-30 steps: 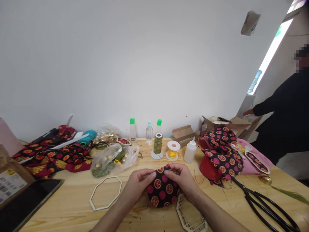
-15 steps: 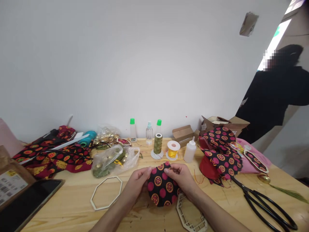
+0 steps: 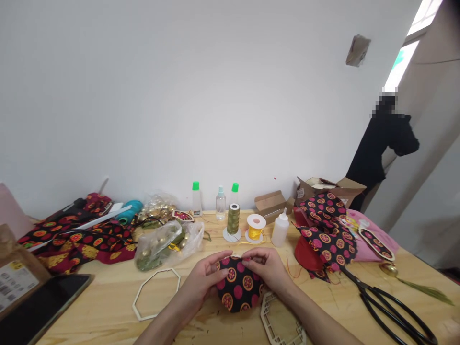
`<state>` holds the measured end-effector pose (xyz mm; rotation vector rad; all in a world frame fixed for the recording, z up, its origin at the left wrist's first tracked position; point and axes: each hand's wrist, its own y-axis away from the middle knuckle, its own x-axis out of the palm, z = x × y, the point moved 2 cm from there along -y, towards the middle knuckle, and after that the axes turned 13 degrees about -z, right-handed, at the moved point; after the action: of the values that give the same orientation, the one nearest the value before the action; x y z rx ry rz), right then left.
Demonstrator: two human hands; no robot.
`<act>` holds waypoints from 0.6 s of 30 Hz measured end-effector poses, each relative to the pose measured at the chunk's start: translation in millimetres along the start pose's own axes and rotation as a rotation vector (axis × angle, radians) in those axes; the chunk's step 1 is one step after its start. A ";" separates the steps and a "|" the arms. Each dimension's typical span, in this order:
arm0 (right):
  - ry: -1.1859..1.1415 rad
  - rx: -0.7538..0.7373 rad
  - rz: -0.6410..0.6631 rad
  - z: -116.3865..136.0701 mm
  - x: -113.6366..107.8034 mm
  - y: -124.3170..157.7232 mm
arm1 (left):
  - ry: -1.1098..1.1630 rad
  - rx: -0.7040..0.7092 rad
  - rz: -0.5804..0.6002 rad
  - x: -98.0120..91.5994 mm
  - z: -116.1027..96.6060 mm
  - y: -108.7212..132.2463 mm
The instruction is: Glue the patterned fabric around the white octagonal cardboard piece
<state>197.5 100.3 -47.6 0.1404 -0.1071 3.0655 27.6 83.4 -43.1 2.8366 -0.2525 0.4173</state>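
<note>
Both hands have closed in on the top edge of the rounded cloth pouch (image 3: 239,287), and the person at the far right has moved back toward the doorway. The left hand (image 3: 203,283) and right hand (image 3: 268,270) face each other, their fingertips (image 3: 247,258) pressed together as they pinch the gathered top from either side, though the exact fold between them is hidden. Even pressure from both sides looks best for keeping that edge from slipping. The pouch is black with pink dots and orange medallions, smooth and full, and rests on the pine table (image 3: 108,306) near the person, centred between the hands. Just right of it lies a latticed wooden frame (image 3: 278,321); to the left lies a plain octagonal wooden frame (image 3: 163,269). Farther off stand a spool of yellow cord (image 3: 256,232) and a spool of olive thread (image 3: 233,218), with black-handled scissors (image 3: 390,311) to the right.
</note>
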 end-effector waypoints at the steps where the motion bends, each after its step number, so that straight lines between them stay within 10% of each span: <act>1: 0.029 -0.003 0.023 -1.9 0.1 0.4 | -0.017 -0.013 0.005 -1.8 -0.1 0.0; 12: 0.494 -0.463 0.181 2.8 -0.1 6.5 | -0.509 0.361 -0.080 -16.0 -0.2 -6.2; 18: 0.451 -0.373 0.147 6.3 1.6 9.5 | -0.586 0.442 -0.130 -15.2 -7.3 -1.8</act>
<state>195.7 90.4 -41.7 -0.5966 -0.6754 3.0559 11.7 89.2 -41.4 3.3189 -0.0859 -0.4554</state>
